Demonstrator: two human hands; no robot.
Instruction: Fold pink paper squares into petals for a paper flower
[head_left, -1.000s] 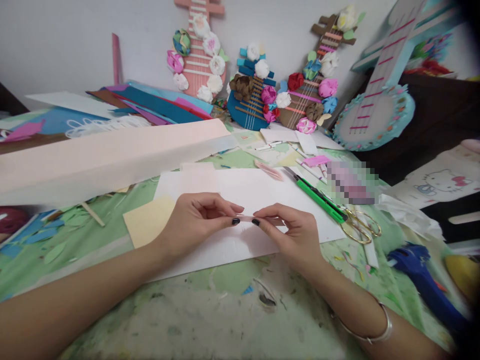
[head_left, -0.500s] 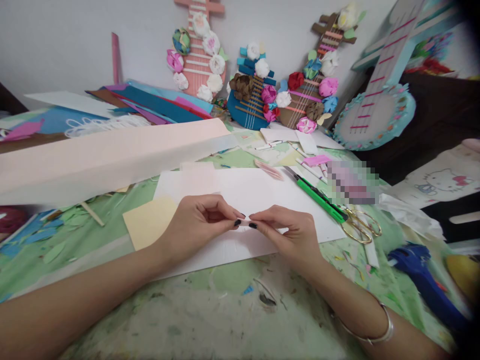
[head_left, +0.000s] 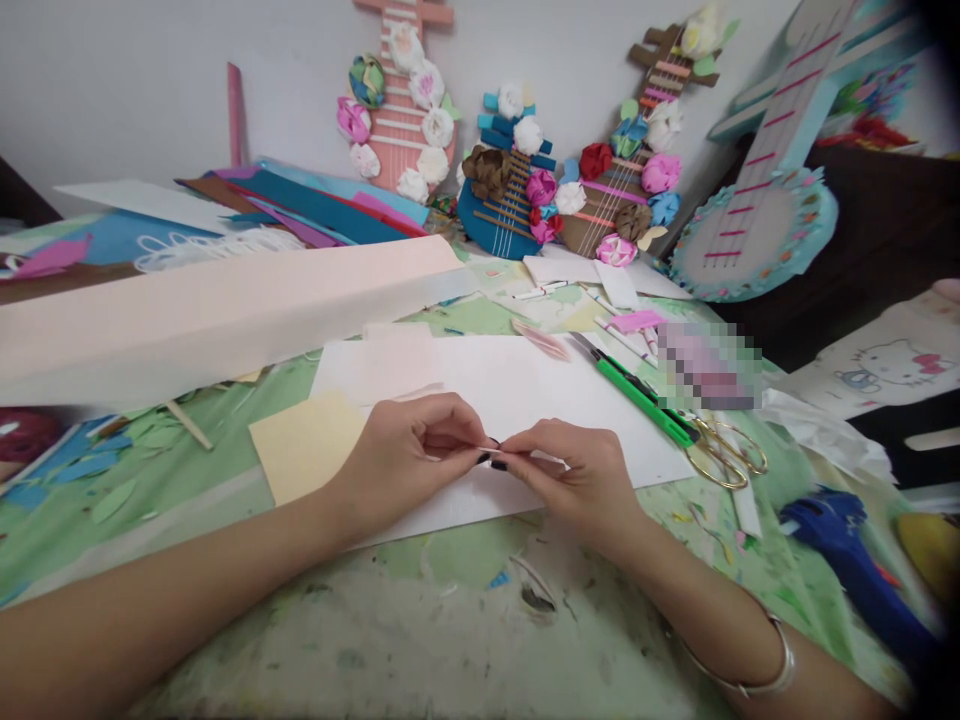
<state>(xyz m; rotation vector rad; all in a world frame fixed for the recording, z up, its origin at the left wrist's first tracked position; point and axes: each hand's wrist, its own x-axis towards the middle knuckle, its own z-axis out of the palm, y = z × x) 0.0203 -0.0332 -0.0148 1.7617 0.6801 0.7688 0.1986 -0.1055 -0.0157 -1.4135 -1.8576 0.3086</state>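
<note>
Over a white sheet [head_left: 480, 375], my left hand [head_left: 412, 455] and my right hand [head_left: 581, 475] meet fingertip to fingertip. Both are closed in a pinch on a tiny piece of pale pink paper [head_left: 491, 450], mostly hidden by the fingers. Beside my left wrist lies a yellow paper square [head_left: 300, 450]. Behind that hand, a thin pale pink paper piece [head_left: 397, 355] rests on the white sheet. To the right of my right hand are a green utility knife [head_left: 645, 398] and gold-handled scissors [head_left: 724, 455]. A striped pink petal-like piece [head_left: 541, 338] lies near the blade.
A long folded peach paper [head_left: 225, 300] stretches across the left. Decorated paper lutes, including a blue one [head_left: 499, 215], lean on the back wall. A blue glue gun [head_left: 847, 560] lies at right, and green leaf cutouts [head_left: 154, 440] lie at left.
My fingertips have come closer together, and the tiny paper between them shows less. The view has shifted slightly; the things on the table stay in place.
</note>
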